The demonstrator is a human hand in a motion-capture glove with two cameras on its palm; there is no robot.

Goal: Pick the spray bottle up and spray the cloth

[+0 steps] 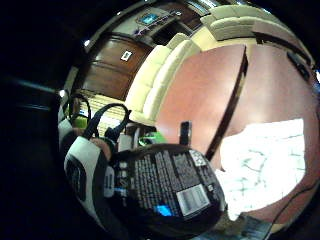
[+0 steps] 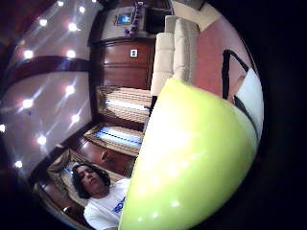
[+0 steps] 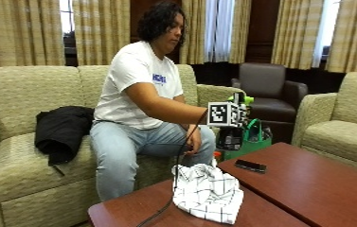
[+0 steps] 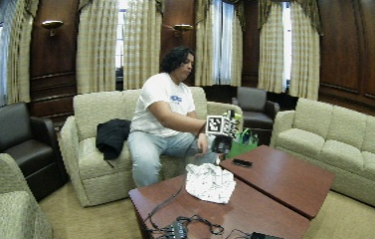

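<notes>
A person on the sofa [image 3: 20, 156] holds the bottle [image 3: 231, 137] up in the right hand [image 3: 240, 113], fingers wrapped round its neck, above the table's [image 3: 304, 189] near edge. The cloth [image 3: 206, 191] lies crumpled on the table at about 7 o'clock from the bottle, well below it. A phone [image 3: 251, 165] lies at 5 o'clock, a green bag [image 3: 254, 139] just behind. A black jacket [image 3: 61, 130] rests on the sofa.

spray bottle [image 1: 165, 192]: glossy dark plastic, paper label | cloth [image 3: 208, 191]: soft checked fabric | table [image 3: 304, 184]: polished wood
</notes>
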